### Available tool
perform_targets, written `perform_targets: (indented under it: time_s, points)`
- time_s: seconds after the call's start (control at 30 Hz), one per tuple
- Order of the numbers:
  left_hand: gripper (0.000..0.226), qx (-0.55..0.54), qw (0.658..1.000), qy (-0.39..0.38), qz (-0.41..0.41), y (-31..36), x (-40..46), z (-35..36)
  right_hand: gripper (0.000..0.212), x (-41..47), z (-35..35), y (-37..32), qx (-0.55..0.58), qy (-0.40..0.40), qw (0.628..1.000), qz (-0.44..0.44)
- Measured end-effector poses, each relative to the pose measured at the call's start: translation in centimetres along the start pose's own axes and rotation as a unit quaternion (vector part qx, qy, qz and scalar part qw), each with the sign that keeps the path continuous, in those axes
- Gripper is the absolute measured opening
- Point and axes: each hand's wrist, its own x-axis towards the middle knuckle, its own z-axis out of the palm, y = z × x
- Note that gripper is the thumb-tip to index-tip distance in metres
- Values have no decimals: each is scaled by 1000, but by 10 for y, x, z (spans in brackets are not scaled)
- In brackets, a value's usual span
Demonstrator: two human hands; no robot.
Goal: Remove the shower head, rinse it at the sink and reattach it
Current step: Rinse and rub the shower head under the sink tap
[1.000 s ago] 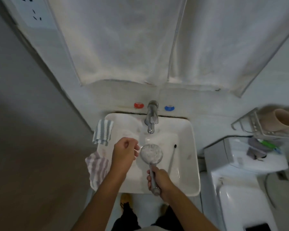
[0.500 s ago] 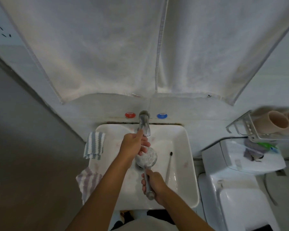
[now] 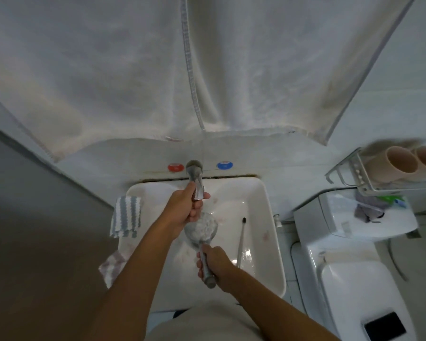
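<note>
A chrome shower head (image 3: pixel 203 228) with a round pale face lies over the white sink (image 3: pixel 266 217), face up, below the tap. My right hand (image 3: pixel 213 264) grips its metal handle near the sink's front edge. My left hand (image 3: pixel 188 206) reaches over the basin and holds the chrome tap lever (image 3: pixel 194 177), fingers curled round it. Part of the shower head's far rim is hidden under my left hand.
A red knob (image 3: pixel 175 167) and a blue knob (image 3: pixel 224 165) flank the tap. Striped cloths (image 3: pixel 126 217) hang on the sink's left rim; a toothbrush (image 3: pixel 241 239) lies inside it. A toilet (image 3: pixel 349 271) stands right, below a wire rack (image 3: pixel 354 173) with cups. White towels (image 3: pixel 182 70) hang above.
My left hand has left the shower head's face and moved up to the tap lever. The shower head stays over the basin in my right hand.
</note>
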Motion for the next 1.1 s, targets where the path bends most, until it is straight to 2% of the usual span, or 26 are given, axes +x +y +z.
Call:
perform_targets:
  time_s: [0.3, 1.1]
  points:
    - [57, 80, 996, 33, 4, 2, 8, 2, 28, 3, 2, -2, -6, -8, 1000, 0]
    - [47, 98, 991, 84, 32, -3, 11, 9, 25, 5, 10, 3, -15, -8, 1000, 0]
